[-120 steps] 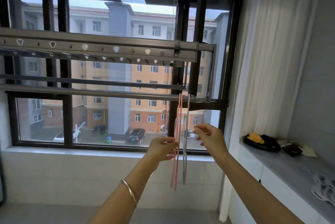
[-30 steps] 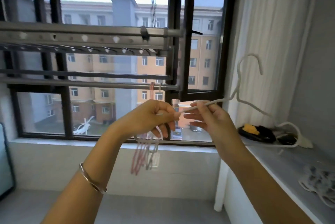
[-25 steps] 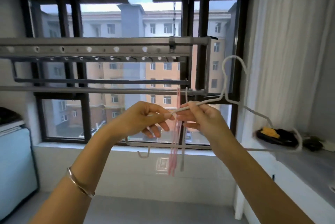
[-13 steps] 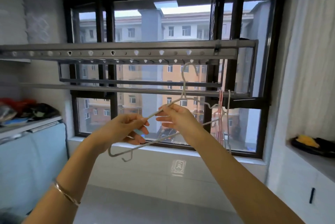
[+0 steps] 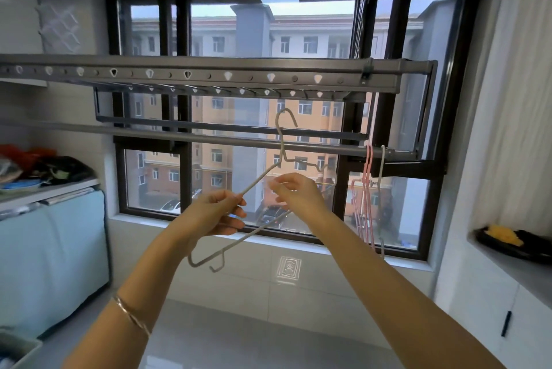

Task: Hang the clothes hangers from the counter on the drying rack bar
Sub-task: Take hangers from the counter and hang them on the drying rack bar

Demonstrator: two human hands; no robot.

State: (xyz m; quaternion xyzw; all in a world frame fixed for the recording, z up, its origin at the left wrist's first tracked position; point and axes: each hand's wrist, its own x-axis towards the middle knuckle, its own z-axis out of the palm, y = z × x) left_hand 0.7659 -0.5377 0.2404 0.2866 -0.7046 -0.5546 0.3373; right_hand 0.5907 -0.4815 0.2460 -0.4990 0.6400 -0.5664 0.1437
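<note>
While raised at frame centre, white wire hanger (image 5: pixel 260 180) is held by both hands in front of window (image 5: pixel 176 25). L hand (image 5: pixel 215 213): grip closed, fingers curled round lower part of hanger's frame-left shoulder wire. R hand (image 5: pixel 298 194): grip narrow, thumb + forefinger tips pressed together; whether wire sits between them cannot be told. Hanger's bottom wire is seen passing under R hand. Hanger tilted: frame-left end low, below L hand; other end higher, hidden behind R hand. Hook points up, its neck crossing drying rack bar (image 5: pixel 209 139) in the picture; hook top lies above bar line, contact w/ bar not discernible. Bar runs from mid left to mid right of frame, below perforated upper rail (image 5: pixel 209 74). At bar's right end pink hangers (image 5: pixel 368 189) and one pale hanger (image 5: pixel 380 183) are hung edge-on, just beside each other, well right of hands. Bench (image 5: pixel 531 279) noted at lower right edge; dark tray (image 5: pixel 501 250) w/ yellow item (image 5: pixel 504 234) set on it. Thin bangle (image 5: pixel 131 316) worn on L wrist, lower left. Blue-covered unit (image 5: pixel 50 249) at left edge, clutter (image 5: pixel 44 168) on top.
</note>
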